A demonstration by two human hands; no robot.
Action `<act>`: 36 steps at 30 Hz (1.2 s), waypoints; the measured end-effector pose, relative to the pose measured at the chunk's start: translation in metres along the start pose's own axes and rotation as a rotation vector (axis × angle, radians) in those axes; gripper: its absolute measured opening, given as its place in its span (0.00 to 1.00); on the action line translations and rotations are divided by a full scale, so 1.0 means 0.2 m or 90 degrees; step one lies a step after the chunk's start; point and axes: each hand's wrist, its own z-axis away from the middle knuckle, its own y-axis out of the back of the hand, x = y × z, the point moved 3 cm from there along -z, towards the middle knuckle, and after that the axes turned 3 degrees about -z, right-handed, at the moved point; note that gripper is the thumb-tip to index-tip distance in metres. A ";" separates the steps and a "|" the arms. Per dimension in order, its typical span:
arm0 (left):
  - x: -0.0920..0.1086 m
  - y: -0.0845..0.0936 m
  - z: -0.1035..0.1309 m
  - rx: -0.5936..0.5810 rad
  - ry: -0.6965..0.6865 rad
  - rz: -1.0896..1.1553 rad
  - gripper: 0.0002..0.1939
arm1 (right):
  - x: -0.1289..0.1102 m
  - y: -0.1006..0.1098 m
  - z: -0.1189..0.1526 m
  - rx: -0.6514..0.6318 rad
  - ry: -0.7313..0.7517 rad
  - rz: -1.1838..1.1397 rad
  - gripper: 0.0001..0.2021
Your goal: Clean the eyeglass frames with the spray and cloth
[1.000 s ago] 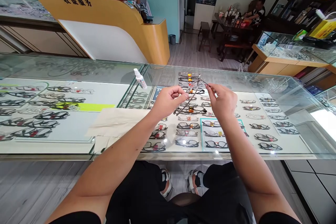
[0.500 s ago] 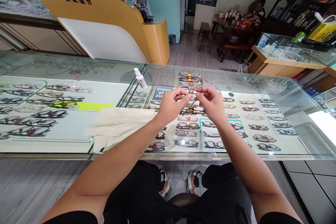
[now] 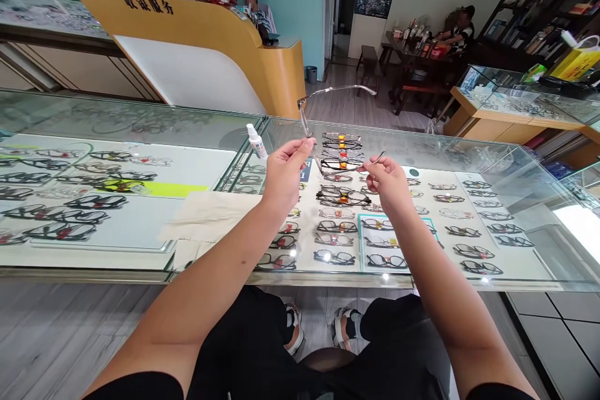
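A pair of eyeglasses [image 3: 304, 120] with a thin frame is held up above the glass counter, its lens front turned edgewise and both temples spread. My left hand [image 3: 284, 176] pinches the middle of the front between thumb and fingertips. The lower temple is gripped near its end by my right hand [image 3: 390, 184], fingers curled. The other temple stretches out at the top, untouched. Left of my left hand, a white spray bottle [image 3: 256, 141] stands on the counter. A cream cloth [image 3: 206, 215] lies on the glass by my left forearm.
The glass display counter [image 3: 529, 159] holds rows of eyeglasses, with several more frames under the left section [image 3: 94, 202]. Beyond it stand a yellow cashier desk [image 3: 281, 75] with a person [image 3: 255, 9] behind, and another person [image 3: 459, 31] at a dark table.
My hands have moved apart from close together. The eyeglasses have turned and opened wide, with one temple now raised. My right hand has shifted to the lower temple.
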 end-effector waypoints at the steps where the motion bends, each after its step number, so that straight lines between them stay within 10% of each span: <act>1: -0.01 0.00 0.00 0.002 0.006 0.004 0.16 | 0.01 0.00 0.00 -0.003 -0.006 0.011 0.30; 8: 0.01 -0.02 0.02 0.004 -0.080 -0.035 0.17 | -0.06 0.03 0.06 0.169 0.363 0.274 0.24; 12: 0.01 -0.06 0.09 -0.081 -0.066 -0.101 0.20 | -0.07 -0.06 0.14 0.010 0.522 0.453 0.20; 30: -0.02 -0.13 0.18 -0.298 0.020 -0.127 0.17 | -0.01 -0.11 0.15 -0.183 0.497 0.471 0.20; 36: 0.05 -0.11 0.17 -0.243 -0.189 -0.291 0.10 | -0.01 -0.10 0.13 -0.139 0.509 0.485 0.19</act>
